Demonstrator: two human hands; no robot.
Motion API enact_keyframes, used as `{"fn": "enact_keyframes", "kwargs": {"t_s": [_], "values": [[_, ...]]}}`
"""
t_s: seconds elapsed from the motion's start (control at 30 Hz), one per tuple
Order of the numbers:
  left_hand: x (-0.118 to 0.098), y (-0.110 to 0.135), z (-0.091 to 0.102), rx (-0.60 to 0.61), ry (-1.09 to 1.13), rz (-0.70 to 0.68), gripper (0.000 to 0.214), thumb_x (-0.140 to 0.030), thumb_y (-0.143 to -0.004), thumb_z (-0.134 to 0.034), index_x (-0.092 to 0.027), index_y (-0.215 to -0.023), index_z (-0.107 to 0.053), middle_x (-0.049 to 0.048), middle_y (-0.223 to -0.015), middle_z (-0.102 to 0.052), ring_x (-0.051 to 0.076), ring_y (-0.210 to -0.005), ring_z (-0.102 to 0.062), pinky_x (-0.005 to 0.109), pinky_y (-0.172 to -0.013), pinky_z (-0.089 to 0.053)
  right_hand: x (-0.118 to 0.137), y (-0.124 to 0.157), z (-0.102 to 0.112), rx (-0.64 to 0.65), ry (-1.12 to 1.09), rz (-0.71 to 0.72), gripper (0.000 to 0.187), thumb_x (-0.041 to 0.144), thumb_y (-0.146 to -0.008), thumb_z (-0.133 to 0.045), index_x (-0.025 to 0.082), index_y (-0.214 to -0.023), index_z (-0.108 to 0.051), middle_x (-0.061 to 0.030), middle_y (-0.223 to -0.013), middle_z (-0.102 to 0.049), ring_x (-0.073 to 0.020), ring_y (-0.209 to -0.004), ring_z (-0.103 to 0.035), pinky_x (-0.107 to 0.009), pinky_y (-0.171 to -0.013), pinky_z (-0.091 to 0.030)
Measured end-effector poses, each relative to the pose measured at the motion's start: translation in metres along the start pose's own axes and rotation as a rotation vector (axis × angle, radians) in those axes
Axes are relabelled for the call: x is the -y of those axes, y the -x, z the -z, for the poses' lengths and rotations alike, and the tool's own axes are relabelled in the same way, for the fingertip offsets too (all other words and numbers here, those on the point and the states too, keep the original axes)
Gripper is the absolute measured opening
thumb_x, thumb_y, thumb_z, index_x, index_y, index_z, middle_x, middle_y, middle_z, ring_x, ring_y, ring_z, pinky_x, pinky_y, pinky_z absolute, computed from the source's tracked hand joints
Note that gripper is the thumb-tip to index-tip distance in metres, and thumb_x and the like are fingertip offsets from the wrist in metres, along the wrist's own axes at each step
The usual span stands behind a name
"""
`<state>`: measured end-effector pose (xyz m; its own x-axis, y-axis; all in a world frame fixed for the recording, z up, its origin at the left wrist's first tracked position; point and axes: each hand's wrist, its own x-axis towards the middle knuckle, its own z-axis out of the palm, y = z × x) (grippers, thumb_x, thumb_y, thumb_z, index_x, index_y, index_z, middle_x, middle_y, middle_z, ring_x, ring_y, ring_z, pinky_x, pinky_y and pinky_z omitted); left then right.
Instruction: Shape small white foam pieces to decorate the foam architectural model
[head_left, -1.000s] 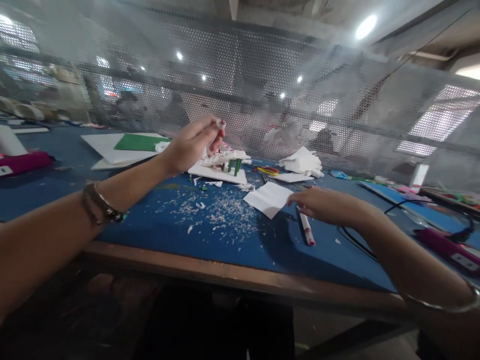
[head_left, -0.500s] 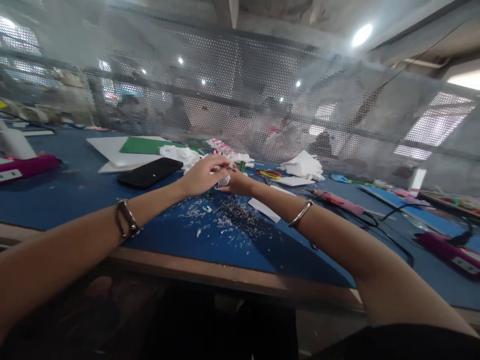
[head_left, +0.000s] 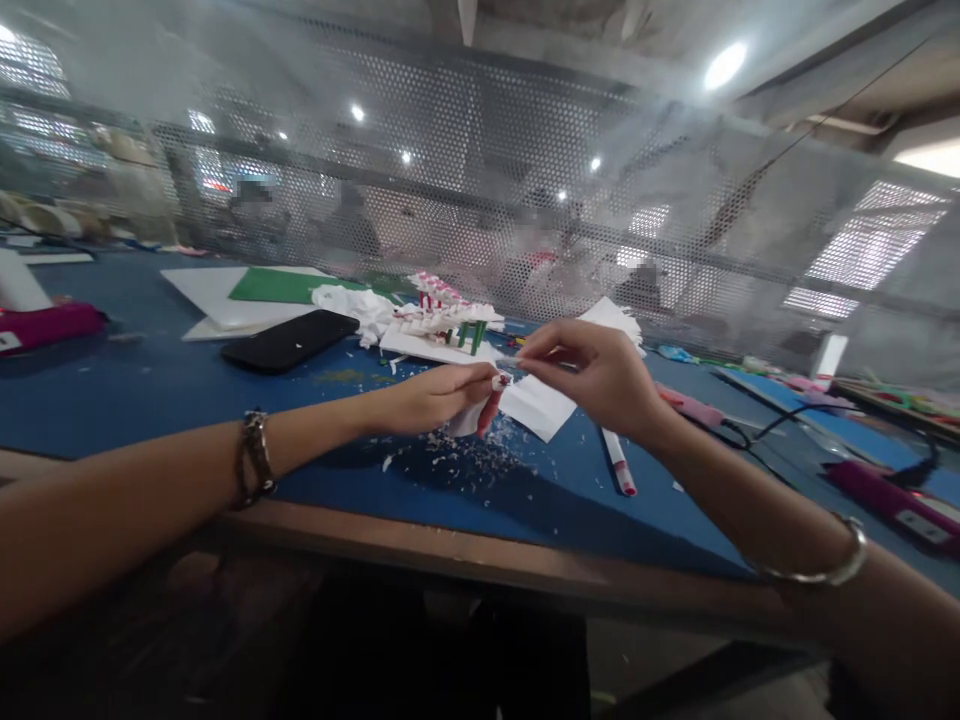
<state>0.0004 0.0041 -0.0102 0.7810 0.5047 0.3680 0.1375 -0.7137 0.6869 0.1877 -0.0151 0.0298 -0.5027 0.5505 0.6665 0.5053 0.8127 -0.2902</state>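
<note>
Over the middle of the blue table, my left hand [head_left: 431, 398] is closed on a small white piece [head_left: 465, 420] with a dark red mark at its top; a reddish part shows beneath. To the right, my right hand [head_left: 592, 370] pinches thumb and forefinger close to that piece. Something thin seems to stick out of the pinch, too small to name. Behind both hands stands a small white model [head_left: 450, 318] with green and red posts on a white base. A white sheet [head_left: 541, 408] lies under the right hand, beside a white marker pen [head_left: 619, 465] with a pink end.
White shavings [head_left: 480, 460] are scattered below the hands. A black phone [head_left: 292, 340], a green sheet [head_left: 274, 285] and crumpled white paper [head_left: 360, 305] lie to the left. On the right are a pink corded tool [head_left: 686, 402] and a purple power strip [head_left: 892, 510]. A perforated screen [head_left: 450, 150] stands behind.
My hands, together before, have come apart and nearer to me, the right one moving rightward. The model and the marker pen now show more fully.
</note>
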Motion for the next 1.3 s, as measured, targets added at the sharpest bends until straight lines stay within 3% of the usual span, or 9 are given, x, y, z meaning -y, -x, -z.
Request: {"fn": "enact_keyframes", "kwargs": {"t_s": [0.23, 0.43, 0.53, 0.63, 0.73, 0.9, 1.03, 1.2, 1.3], "values": [[-0.003, 0.001, -0.007, -0.003, 0.136, -0.008, 0.025, -0.026, -0.085, -0.031, -0.017, -0.066, -0.044, -0.0011, -0.057, -0.043, 0.009, -0.051, -0.041, 0.019, -0.051, -0.034, 0.012, 0.015, -0.011, 0.032, 0.186, 0.257, 0.010, 0.015, -0.079, -0.048, 0.019, -0.075, -0.057, -0.0021, -0.076, -0.061, -0.0109, -0.075, -0.056, -0.025, -0.069, -0.045], [-0.002, 0.000, -0.010, 0.056, 0.438, -0.027, 0.018, -0.027, -0.083, -0.038, -0.017, -0.070, -0.041, -0.0019, -0.059, -0.034, 0.008, -0.048, -0.035, 0.021, -0.044, -0.031, -0.001, 0.012, -0.002, -0.026, 0.133, 0.088, 0.008, 0.015, -0.074, -0.053, 0.017, -0.067, -0.057, -0.0020, -0.067, -0.060, -0.0108, -0.064, -0.056, -0.024, -0.058, -0.045], [0.000, 0.000, -0.009, 0.056, 0.408, -0.018, 0.019, -0.028, -0.085, -0.036, -0.017, -0.070, -0.040, -0.0018, -0.059, -0.034, 0.008, -0.050, -0.035, 0.021, -0.045, -0.030, 0.006, 0.014, -0.001, -0.121, 0.046, 0.126, 0.007, 0.017, -0.075, -0.053, 0.019, -0.070, -0.057, -0.0017, -0.072, -0.061, -0.0118, -0.071, -0.057, -0.025, -0.064, -0.046], [0.001, 0.001, -0.010, 0.057, 0.391, -0.001, 0.019, -0.028, -0.085, -0.034, -0.017, -0.071, -0.039, -0.0021, -0.059, -0.032, 0.008, -0.049, -0.032, 0.021, -0.043, -0.028, 0.010, 0.018, -0.005, 0.014, 0.170, 0.313, 0.011, 0.015, -0.078, -0.049, 0.018, -0.077, -0.059, -0.0036, -0.079, -0.062, -0.0121, -0.078, -0.057, -0.025, -0.071, -0.045], [0.001, 0.000, -0.012, 0.081, 0.427, 0.001, 0.018, -0.028, -0.086, -0.034, -0.017, -0.072, -0.038, -0.0026, -0.060, -0.030, 0.008, -0.049, -0.028, 0.020, -0.042, -0.026, 0.003, 0.019, -0.008, 0.102, 0.325, 0.344, 0.014, 0.014, -0.081, -0.044, 0.016, -0.076, -0.058, -0.0060, -0.077, -0.061, -0.0132, -0.075, -0.056, -0.026, -0.068, -0.046], [0.003, -0.003, -0.011, 0.089, 0.414, -0.048, 0.020, -0.028, -0.086, -0.033, -0.017, -0.069, -0.036, -0.0033, -0.060, -0.028, 0.007, -0.049, -0.025, 0.021, -0.042, -0.025, 0.005, 0.016, -0.004, -0.151, 0.246, 0.285, 0.010, 0.011, -0.078, -0.048, 0.017, -0.074, -0.055, -0.0034, -0.075, -0.060, -0.0104, -0.071, -0.056, -0.022, -0.062, -0.046], [0.005, -0.002, -0.010, 0.068, 0.368, 0.002, 0.022, -0.030, -0.086, -0.032, -0.017, -0.068, -0.036, -0.0032, -0.059, -0.029, 0.008, -0.049, -0.026, 0.021, -0.043, -0.025, 0.007, 0.018, -0.008, 0.069, 0.268, 0.402, 0.011, 0.011, -0.080, -0.045, 0.016, -0.076, -0.055, -0.0048, -0.077, -0.058, -0.0117, -0.076, -0.055, -0.025, -0.068, -0.045], [0.006, -0.002, -0.013, 0.070, 0.419, 0.021, 0.019, -0.031, -0.085, -0.033, -0.017, -0.072, -0.036, -0.0037, -0.060, -0.026, 0.008, -0.048, -0.024, 0.020, -0.041, -0.024, 0.003, 0.019, -0.013, -0.086, 0.267, 0.316, 0.011, 0.010, -0.079, -0.045, 0.014, -0.075, -0.054, -0.0045, -0.073, -0.056, -0.0113, -0.070, -0.053, -0.023, -0.063, -0.044], [0.005, -0.003, -0.014, 0.073, 0.342, 0.030, 0.020, -0.031, -0.086, -0.033, -0.017, -0.072, -0.036, -0.0035, -0.059, -0.029, 0.007, -0.048, -0.026, 0.020, -0.041, -0.024, 0.002, 0.018, -0.013, 0.044, 0.253, 0.403, 0.013, 0.013, -0.081, -0.042, 0.013, -0.074, -0.054, -0.0068, -0.075, -0.056, -0.0130, -0.075, -0.052, -0.026, -0.066, -0.044]]}}
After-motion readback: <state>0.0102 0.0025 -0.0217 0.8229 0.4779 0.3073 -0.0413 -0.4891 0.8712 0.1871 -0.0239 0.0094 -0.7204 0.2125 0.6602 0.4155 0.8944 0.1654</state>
